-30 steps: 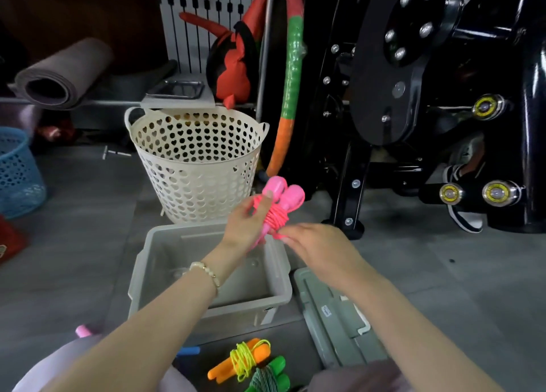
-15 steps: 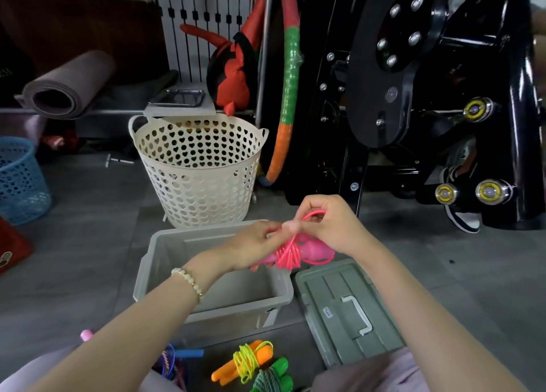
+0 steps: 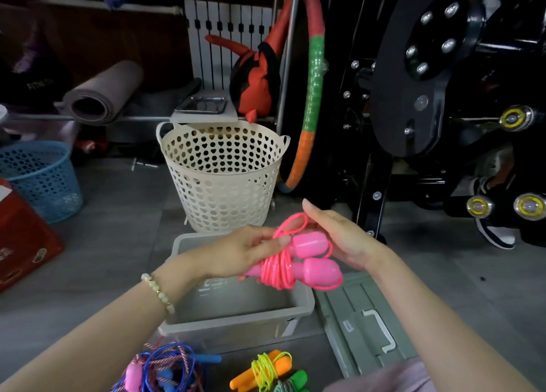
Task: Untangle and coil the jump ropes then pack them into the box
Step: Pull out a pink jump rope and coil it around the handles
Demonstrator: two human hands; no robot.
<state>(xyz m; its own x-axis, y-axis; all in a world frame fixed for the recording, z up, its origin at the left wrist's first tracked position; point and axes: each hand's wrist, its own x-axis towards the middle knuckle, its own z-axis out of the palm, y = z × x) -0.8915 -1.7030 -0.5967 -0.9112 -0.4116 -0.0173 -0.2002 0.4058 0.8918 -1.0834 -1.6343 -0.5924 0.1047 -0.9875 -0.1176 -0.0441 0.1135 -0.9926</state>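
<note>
A pink jump rope (image 3: 307, 258), its cord wound around its two pink handles, hangs over the grey box (image 3: 236, 317). My left hand (image 3: 245, 251) grips the bundle from the left, thumb on the cord. Behind the handles is my right hand (image 3: 339, 238), fingers spread, with a loose pink loop at its fingertips. The inside of the box shows nothing but bare floor. In front of the box lie an orange-handled rope (image 3: 263, 371) coiled with yellow cord, a green-handled rope (image 3: 292, 384), and a tangle of blue and striped ropes (image 3: 165, 371).
The box's grey lid (image 3: 363, 326) lies on the floor to the right. A cream perforated basket (image 3: 221, 176) stands behind the box. A blue basket (image 3: 41, 179) and red crate (image 3: 20, 238) sit at the left. Black gym machinery (image 3: 428, 96) fills the right.
The pink bundle has turned from upright to lying sideways and dropped lower over the box. My right hand went from pinching the cord to resting open behind the handles.
</note>
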